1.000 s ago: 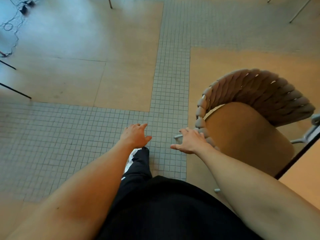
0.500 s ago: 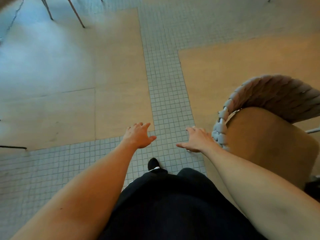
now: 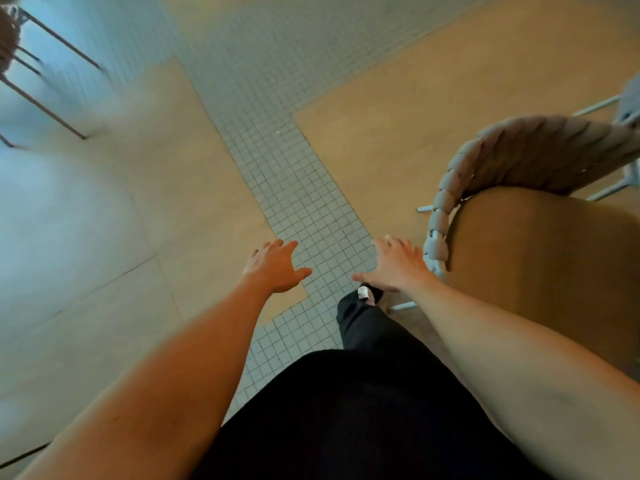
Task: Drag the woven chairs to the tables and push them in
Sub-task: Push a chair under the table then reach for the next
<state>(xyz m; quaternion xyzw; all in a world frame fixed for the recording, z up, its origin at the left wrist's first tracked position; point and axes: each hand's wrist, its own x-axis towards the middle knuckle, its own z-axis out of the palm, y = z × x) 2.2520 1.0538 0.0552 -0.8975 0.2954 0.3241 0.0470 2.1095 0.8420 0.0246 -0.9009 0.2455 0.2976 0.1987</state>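
A woven chair (image 3: 540,150) with a grey rope-wrapped back and a tan seat cushion stands at the right, on pale metal legs. My right hand (image 3: 398,266) hovers with fingers spread just left of the chair's wrapped armrest end, close to it but holding nothing. Over the tiled floor strip, my left hand (image 3: 275,266) is stretched out with straight fingers and empty. A second woven chair (image 3: 8,36) shows partly at the top left corner.
Thin dark metal legs (image 3: 52,77) of furniture stand at the far left. A grey mosaic tile strip (image 3: 294,188) crosses the tan floor. My black trousers and one shoe (image 3: 367,292) fill the lower middle. Another pale frame piece (image 3: 630,102) pokes in at the right edge.
The view has swung left and turned; the chair now sits further right. My right hand has come off the chair's armrest end. Both hands stay spread and empty.
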